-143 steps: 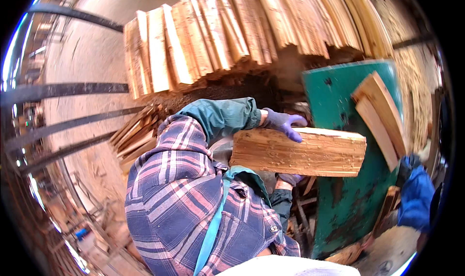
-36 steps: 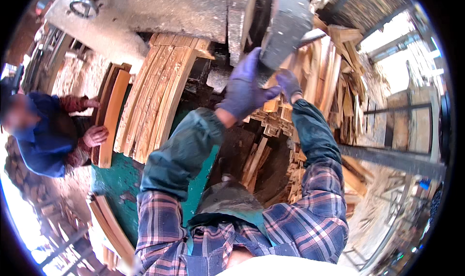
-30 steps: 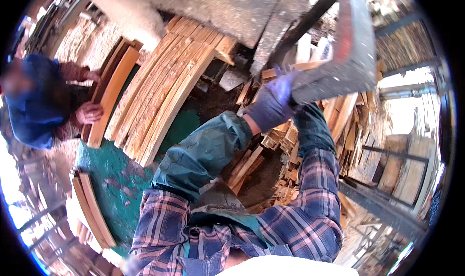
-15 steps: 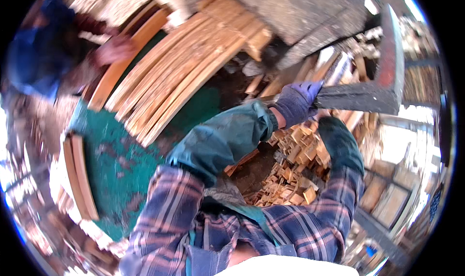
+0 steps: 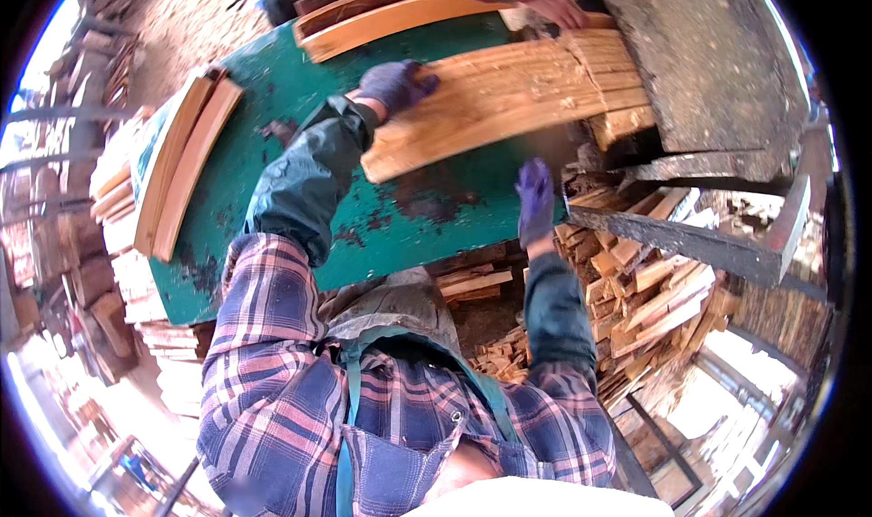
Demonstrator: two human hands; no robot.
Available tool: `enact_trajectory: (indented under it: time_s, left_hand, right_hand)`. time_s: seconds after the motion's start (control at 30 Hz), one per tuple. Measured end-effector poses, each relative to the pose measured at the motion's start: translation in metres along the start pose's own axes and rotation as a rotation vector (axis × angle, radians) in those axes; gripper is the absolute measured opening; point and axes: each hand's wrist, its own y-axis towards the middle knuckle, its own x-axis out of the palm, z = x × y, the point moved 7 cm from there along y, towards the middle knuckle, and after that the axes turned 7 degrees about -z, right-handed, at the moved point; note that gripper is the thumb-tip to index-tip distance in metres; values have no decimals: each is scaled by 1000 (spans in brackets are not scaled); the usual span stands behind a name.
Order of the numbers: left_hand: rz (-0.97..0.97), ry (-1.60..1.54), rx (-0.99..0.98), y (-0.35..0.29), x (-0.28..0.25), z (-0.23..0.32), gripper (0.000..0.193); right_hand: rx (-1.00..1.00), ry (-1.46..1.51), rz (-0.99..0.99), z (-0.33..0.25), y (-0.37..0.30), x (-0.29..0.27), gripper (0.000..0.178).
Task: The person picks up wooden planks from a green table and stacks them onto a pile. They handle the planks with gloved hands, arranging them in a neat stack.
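A row of pale wooden boards point(image 5: 481, 95), pressed side by side, lies across a green table point(image 5: 400, 236). My left hand point(image 5: 397, 88), in a dark purple glove, grips the far corner of their left end, its fingers over the wood. Off the boards' near side, my right hand point(image 5: 536, 199), also gloved, is raised by the table's right edge. Its fingers are stretched out and nothing is in them. A dark metal bar point(image 5: 672, 234) runs just right of that hand.
Another person's hand point(image 5: 559, 9) is at the boards' far side. Curved planks point(image 5: 400, 22) lie at the table's far edge, and two more planks point(image 5: 195, 167) at its left. Offcuts point(image 5: 649, 285) are heaped below on the right. A grey slab point(image 5: 699, 63) stands beyond the boards.
My view has swung to the right-hand boards squarely ahead. My left hand has gone from the metal bar to the boards, which now sit closer together. My right hand has come into sight.
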Motion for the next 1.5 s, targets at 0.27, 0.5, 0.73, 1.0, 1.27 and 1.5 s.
enact_trajectory:
  time_s: [0.27, 0.5, 0.73, 1.0, 1.27, 1.5]
  left_hand:
    - [-226, -386, 182, -221, 60, 9, 64]
    - [-30, -731, 30, -337, 63, -106, 60]
    - [173, -701, -152, -459, 27, -260, 63]
    - [364, -1526, -655, -663, 116, -282, 83]
    - [741, -1931, -468, -632, 97, -312, 88]
    - [1217, -1836, -656, -714, 100, -373, 84]
  right_hand:
    - [167, 98, 190, 23, 6, 21, 84]
    - [14, -362, 62, 36, -62, 146, 73]
    - [116, -476, 185, 82, -193, 353, 70]
    - [-254, -717, -512, 125, -286, 478, 67]
    - [-72, -472, -954, 98, -324, 516, 74]
    - [69, -248, -1423, 98, -351, 649, 66]
